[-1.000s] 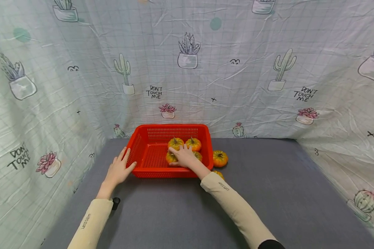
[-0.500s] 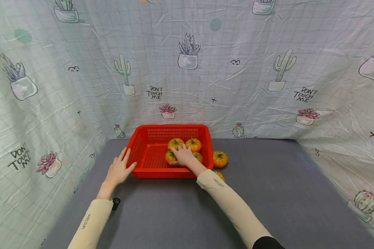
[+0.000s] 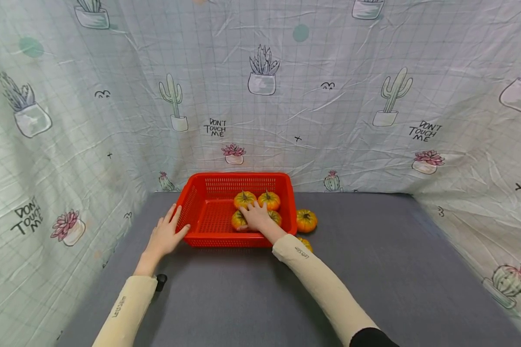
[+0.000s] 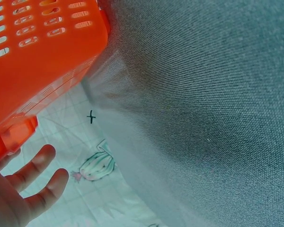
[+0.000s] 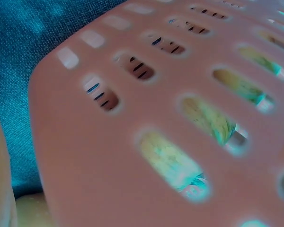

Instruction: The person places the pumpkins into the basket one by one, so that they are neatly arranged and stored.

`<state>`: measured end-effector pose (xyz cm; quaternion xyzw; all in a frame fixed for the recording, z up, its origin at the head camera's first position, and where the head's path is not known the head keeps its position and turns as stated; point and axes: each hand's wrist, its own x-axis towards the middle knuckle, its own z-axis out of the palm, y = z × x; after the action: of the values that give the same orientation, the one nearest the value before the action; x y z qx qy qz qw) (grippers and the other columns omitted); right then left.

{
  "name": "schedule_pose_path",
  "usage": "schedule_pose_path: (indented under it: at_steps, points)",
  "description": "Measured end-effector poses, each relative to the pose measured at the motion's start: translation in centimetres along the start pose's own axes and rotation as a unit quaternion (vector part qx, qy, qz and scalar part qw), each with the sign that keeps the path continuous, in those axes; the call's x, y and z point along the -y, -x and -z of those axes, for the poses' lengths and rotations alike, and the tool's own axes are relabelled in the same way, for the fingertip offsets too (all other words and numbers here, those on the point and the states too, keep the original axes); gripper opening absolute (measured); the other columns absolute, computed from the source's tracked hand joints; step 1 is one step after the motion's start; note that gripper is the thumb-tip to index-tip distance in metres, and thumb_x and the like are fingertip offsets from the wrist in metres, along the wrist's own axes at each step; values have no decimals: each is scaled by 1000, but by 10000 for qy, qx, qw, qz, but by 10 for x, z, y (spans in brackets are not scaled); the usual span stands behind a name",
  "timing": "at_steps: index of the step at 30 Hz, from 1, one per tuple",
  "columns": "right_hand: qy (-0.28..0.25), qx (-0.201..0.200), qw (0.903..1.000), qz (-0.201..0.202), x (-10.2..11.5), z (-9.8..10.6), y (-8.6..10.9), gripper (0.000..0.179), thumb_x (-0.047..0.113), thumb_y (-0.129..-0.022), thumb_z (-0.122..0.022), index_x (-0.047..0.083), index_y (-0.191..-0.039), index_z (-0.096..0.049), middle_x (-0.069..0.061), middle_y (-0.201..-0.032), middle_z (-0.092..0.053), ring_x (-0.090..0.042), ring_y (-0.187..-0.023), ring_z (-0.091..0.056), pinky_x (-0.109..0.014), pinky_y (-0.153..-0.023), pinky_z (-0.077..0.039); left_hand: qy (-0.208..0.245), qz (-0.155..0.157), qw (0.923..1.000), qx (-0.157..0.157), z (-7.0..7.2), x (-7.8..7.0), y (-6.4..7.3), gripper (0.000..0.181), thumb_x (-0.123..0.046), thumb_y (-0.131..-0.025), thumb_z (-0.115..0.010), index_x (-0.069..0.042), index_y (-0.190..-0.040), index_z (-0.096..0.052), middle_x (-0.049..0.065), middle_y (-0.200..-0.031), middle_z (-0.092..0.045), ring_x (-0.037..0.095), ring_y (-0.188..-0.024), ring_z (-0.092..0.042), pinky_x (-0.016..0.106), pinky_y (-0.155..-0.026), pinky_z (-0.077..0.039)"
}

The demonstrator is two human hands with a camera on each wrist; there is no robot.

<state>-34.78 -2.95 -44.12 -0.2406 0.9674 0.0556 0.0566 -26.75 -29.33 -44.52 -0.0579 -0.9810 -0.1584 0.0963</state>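
A red slotted plastic basket (image 3: 214,241) stands on the grey table, with several small orange-yellow pumpkins (image 3: 245,198) grouped in its right half. My left hand (image 3: 165,236) is at the basket's left end, fingers extended and spread near the rim; in the left wrist view the fingers (image 4: 35,168) show beside the basket corner. Inside the basket, my right hand (image 3: 258,217) lies palm down over the front pumpkins, partly covering them. Its undersides are hidden, so any hold on a pumpkin is unclear. The right wrist view is filled by the slotted basket wall (image 5: 94,156).
Against the basket's right side, a loose pumpkin (image 3: 306,220) sits on the table (image 3: 373,260). A second pumpkin (image 3: 305,244) lies in front of it, partly behind the right sleeve. A cactus-printed cloth (image 3: 330,120) hangs behind and along both sides.
The right hand's thumb and index finger have drawn in slightly to the right over the pumpkins, while its sleeve has shifted a little left. The left hand and basket have stayed put.
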Motion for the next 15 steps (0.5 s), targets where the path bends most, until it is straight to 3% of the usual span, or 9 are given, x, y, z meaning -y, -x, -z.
schedule_pose_path:
  at_steps: [15]
  points:
    - [-128,161,9992,-355,1,0,2,75,65,-78,-47,27,-140,-28,-16,-142,-29,-31,-133,-24,-54,-102,-21,4,-22,10000,-8,0,0,-1,69,-42,-89,-42,-4,-142,-18,19,-147,-15,43,-110,-36,58,-80,-36]
